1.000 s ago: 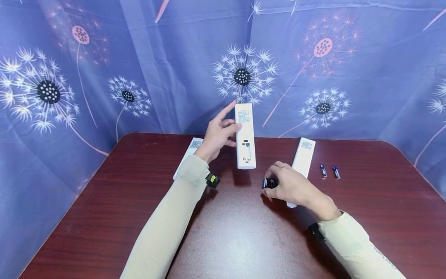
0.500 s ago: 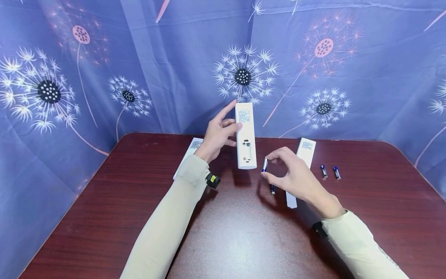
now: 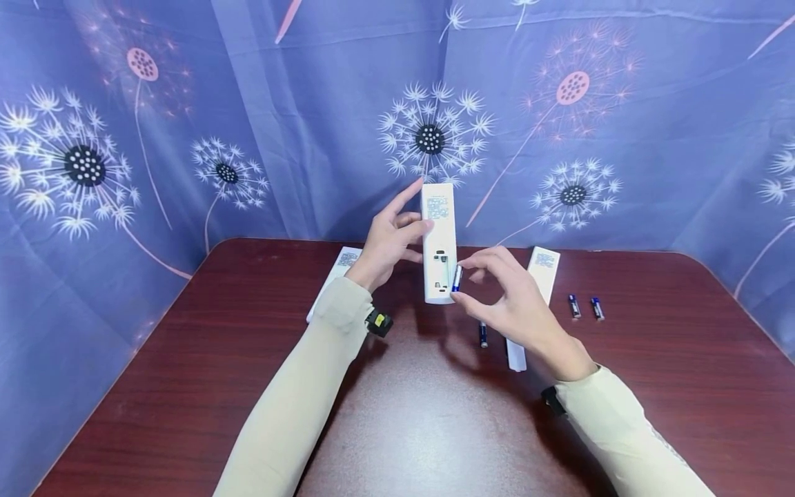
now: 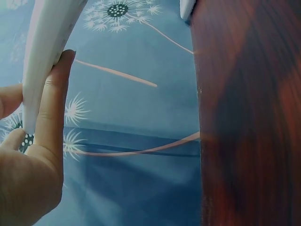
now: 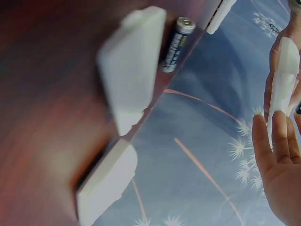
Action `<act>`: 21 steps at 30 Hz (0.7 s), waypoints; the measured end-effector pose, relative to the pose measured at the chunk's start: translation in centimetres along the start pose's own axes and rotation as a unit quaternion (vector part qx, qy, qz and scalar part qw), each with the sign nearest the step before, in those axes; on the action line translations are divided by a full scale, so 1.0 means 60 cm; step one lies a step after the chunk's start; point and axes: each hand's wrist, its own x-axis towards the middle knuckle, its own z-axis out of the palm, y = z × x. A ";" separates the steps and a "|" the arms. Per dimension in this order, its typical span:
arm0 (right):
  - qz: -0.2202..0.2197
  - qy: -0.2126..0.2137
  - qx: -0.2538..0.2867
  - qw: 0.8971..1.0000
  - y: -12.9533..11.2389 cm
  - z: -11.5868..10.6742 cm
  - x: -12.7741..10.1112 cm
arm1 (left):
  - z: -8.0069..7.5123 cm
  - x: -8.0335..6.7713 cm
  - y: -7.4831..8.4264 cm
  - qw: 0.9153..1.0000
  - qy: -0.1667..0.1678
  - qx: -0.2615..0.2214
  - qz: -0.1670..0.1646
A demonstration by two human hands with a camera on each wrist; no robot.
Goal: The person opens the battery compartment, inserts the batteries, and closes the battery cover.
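White remote (image 3: 439, 241) is held upright above table's far edge by left hand (image 3: 388, 241), thumb & fingers curled round it. Battery (image 3: 457, 277) is pinched by right hand (image 3: 509, 297), touching remote's open compartment.

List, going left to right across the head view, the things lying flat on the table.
Remote → lone battery → battery cover → second remote → pair of batteries.

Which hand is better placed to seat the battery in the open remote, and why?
Probably the right hand: it pinches the battery right beside the open bay of the remote. The left hand grips that remote upright above the table, so it is occupied.
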 end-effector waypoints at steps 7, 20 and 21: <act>-0.004 -0.001 -0.017 1.000 -0.003 0.014 0.014 | -0.001 -0.002 0.004 1.000 -0.004 -0.007 0.002; -0.038 -0.005 -0.066 0.997 0.003 0.019 0.014 | -0.001 -0.002 0.003 1.000 -0.003 -0.003 0.002; -0.042 -0.003 -0.067 0.997 0.004 0.019 0.014 | 0.000 -0.002 0.003 1.000 -0.003 -0.001 0.003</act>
